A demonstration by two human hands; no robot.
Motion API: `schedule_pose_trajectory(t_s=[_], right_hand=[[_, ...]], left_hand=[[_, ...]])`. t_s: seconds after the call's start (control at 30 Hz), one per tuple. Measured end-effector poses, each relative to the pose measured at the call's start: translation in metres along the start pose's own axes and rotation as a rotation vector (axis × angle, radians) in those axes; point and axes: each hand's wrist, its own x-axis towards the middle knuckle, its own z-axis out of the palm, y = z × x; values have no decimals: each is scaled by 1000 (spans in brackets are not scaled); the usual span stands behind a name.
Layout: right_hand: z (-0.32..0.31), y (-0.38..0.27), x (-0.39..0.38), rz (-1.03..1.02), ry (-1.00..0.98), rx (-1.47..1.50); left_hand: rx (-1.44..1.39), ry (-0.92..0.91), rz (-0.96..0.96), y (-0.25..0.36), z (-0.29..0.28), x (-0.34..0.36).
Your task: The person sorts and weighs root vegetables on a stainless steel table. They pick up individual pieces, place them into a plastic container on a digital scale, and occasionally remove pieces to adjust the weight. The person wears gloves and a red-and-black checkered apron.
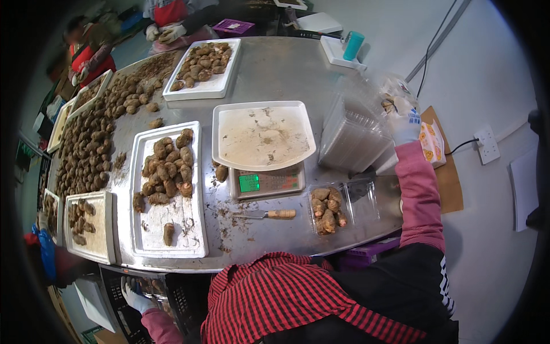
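My right hand [404, 119], in a white glove with soiled fingertips, reaches beyond a tall stack of clear plastic containers [350, 135]. Its fingers are closed on a clear plastic container [396, 86], partly blurred. Low on the left, my gloved left hand [134, 295] has its fingers apart at a black crate [117, 304], where clear packs show inside. An open clear container [327, 211] filled with brown taro corms stands near the table's front edge. Left of it are a wooden-handled knife [281, 214] and a weighing scale [267, 182] bearing a bare white tray [260, 135].
White foam trays of taro [163, 166], [201, 70] and a large loose taro heap [86, 143] cover the left side. A turquoise cup [353, 46] stands at the far right. Two other people in red aprons [170, 12] work across the table. A wall socket [487, 143] is at right.
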Motion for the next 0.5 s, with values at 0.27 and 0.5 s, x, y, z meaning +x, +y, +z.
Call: schedule_pose_trajectory(t_s=[0.27, 0.5], right_hand=[[58, -129, -53, -405, -352, 339], [90, -187, -77, -418, -522, 356]], left_hand=[[-113, 113, -221, -17, 8, -17], [-133, 87, -144, -13, -37, -49]])
